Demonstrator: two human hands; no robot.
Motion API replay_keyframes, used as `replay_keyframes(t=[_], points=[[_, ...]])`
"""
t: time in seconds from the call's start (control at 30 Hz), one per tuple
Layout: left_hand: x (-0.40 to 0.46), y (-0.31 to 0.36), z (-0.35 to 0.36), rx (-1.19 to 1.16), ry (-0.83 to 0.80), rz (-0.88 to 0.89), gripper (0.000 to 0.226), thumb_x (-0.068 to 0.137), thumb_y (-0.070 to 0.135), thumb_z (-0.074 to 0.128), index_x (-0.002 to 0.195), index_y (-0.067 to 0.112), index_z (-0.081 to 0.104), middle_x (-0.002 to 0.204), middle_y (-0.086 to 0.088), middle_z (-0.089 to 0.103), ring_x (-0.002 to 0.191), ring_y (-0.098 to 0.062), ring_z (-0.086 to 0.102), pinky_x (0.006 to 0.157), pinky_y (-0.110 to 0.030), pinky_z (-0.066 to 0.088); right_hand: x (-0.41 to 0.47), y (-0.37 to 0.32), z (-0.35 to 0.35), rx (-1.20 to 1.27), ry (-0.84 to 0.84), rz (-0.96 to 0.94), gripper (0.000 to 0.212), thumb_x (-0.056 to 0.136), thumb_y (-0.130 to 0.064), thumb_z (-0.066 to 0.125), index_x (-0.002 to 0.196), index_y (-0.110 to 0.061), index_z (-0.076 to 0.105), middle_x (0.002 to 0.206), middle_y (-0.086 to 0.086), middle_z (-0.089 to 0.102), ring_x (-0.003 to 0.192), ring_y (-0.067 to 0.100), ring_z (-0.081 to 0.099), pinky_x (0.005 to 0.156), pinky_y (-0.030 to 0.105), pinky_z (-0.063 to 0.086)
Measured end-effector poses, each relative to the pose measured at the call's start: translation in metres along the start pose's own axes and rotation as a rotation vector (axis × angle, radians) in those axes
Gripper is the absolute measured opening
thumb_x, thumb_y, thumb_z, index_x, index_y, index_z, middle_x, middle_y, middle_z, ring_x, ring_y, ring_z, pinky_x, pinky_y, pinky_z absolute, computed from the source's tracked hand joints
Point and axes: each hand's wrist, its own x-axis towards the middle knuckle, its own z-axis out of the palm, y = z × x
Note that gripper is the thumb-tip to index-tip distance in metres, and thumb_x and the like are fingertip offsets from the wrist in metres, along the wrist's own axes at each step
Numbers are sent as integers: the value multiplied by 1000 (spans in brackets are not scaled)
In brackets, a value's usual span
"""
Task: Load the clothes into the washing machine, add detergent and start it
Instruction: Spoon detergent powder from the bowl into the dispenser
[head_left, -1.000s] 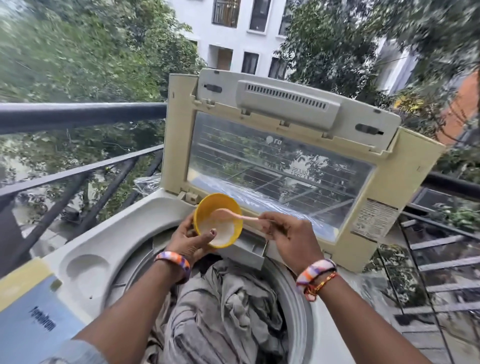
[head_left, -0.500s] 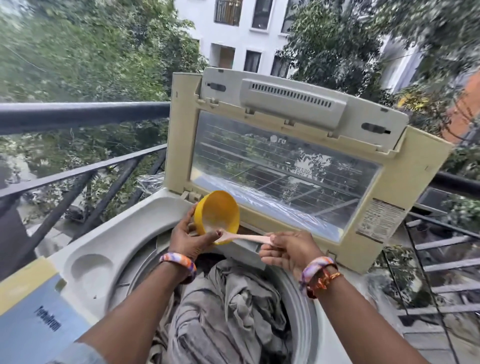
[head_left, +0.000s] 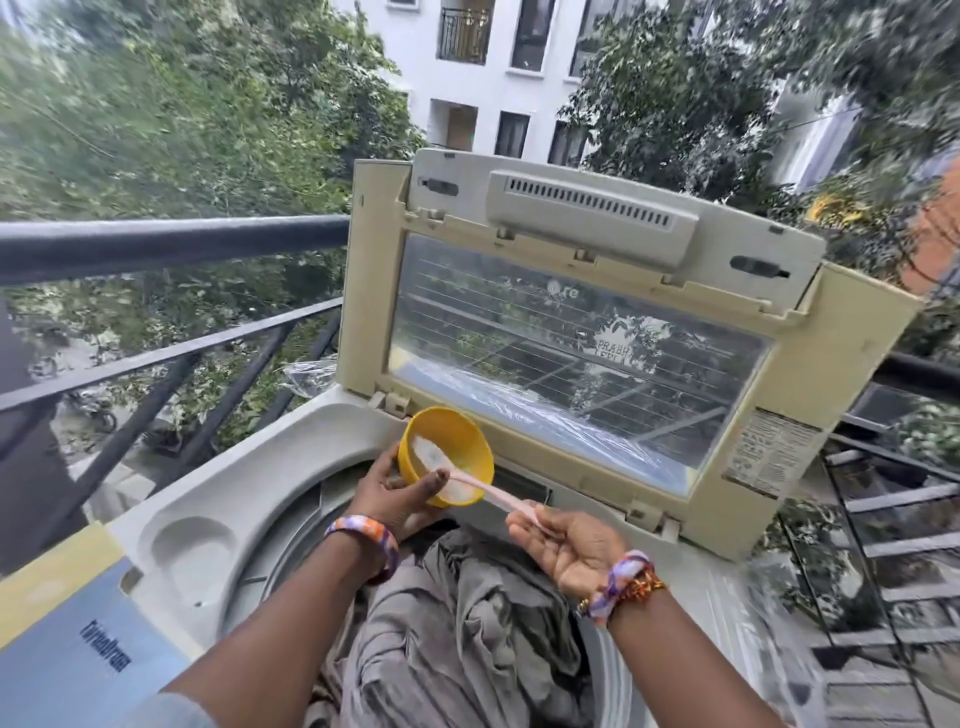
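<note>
Top-loading washing machine (head_left: 218, 499) on a balcony, lid (head_left: 597, 332) raised upright. Your left hand (head_left: 400, 493) grips a yellow bowl (head_left: 452, 441), tilted toward you above the rear rim of the drum opening; white detergent powder (head_left: 436, 460) lies inside it. Your right hand (head_left: 571, 545), just right of the bowl, pinches the handle of a pink spoon (head_left: 498, 491) whose tip reaches into the powder. Grey clothes (head_left: 467, 623) fill the drum below both wrists. A black railing (head_left: 156, 244) runs left of the lid.
</note>
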Motion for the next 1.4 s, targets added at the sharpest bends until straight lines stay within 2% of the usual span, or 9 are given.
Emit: replay_keyframes(t=[0.13,0.37,0.5,0.63,0.73,0.87,0.93,1.13,1.4], points=[[0,2,0,-43,38,-23,24,85,-7,56,97,15,55,92,-11,61,79,-26,61,52,-35,58,0,-5,-8,42,21,-42,27,97,4,31,79,10,50,41,21,60,33,23,60,30,27,48],[5,3,-4,-66,143,-18,46,85,4,61,129,5,46,114,-17,57,96,-33,59,56,-39,58,0,-15,-32,60,101,-155,25,97,4,31,78,7,47,39,17,59,32,20,60,32,27,49],[7,5,-4,-59,175,27,42,86,5,60,126,3,47,125,-21,54,97,-32,58,45,-26,57,-1,-15,-40,16,134,-217,25,97,5,33,77,3,48,38,14,59,33,19,60,33,27,50],[9,5,-6,-67,195,29,43,86,5,61,126,3,46,132,-22,51,110,-37,56,50,-30,59,-1,-11,-43,-60,156,-273,25,95,5,37,76,0,51,37,10,59,33,16,60,35,24,51],[8,5,-6,-52,197,41,50,86,6,60,133,0,42,130,-22,51,103,-33,55,47,-26,57,1,-9,-42,-133,178,-310,24,93,9,41,75,-1,53,40,9,60,33,13,59,38,22,53],[9,6,-5,-59,196,47,50,86,5,60,133,1,43,134,-23,49,102,-32,54,47,-26,57,1,-7,-42,-202,203,-349,19,90,10,47,76,0,56,66,18,57,36,10,60,43,20,54],[9,6,-5,-57,199,40,50,86,5,60,132,1,43,131,-23,50,102,-33,54,47,-26,57,1,-6,-41,-223,210,-356,18,90,9,47,78,0,56,70,18,57,38,10,61,45,19,54],[8,7,-3,-62,198,42,49,86,4,60,132,0,43,117,-17,53,100,-31,54,45,-24,56,-3,-9,-34,-338,209,-428,20,89,7,51,76,-5,60,75,15,61,68,21,59,50,16,55],[5,8,-1,-57,195,40,51,87,3,59,134,1,41,127,-22,51,102,-32,53,44,-24,56,-4,-3,-30,-533,275,-506,18,89,9,48,83,0,62,64,11,61,51,18,54,43,16,50]])
